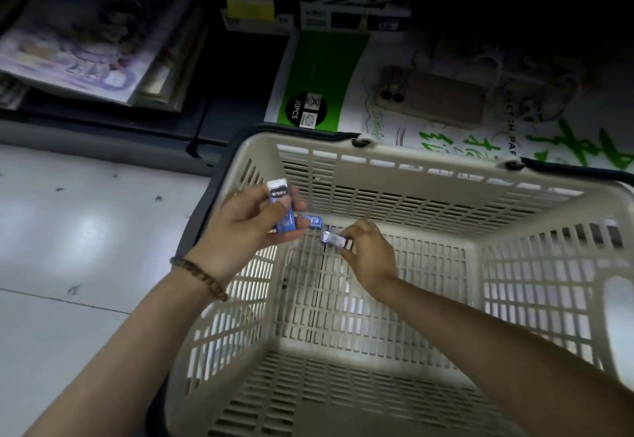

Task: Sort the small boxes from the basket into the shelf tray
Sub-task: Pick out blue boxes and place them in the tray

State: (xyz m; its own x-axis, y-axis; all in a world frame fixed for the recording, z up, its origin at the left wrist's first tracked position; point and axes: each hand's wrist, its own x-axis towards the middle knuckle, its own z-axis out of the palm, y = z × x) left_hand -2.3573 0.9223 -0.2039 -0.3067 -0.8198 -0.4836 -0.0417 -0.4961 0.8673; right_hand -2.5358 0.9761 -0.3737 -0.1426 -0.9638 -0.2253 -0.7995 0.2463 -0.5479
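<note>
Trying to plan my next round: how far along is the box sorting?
Done: the basket looks nearly empty. In hand: the left hand grips small boxes, and the right hand pinches a silvery box. Left: one blue box seems to lie by the basket's far wall, and all of them must go to the shelf tray, which I cannot pick out here.

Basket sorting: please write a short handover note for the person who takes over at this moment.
Left hand grips a blue-and-white box over the left wall of the basket. Right hand pinches a small silvery box inside the basket. Another blue box sits between the hands; no other boxes show in the basket. Left: take these three to the shelf tray, which is not in view.
</note>
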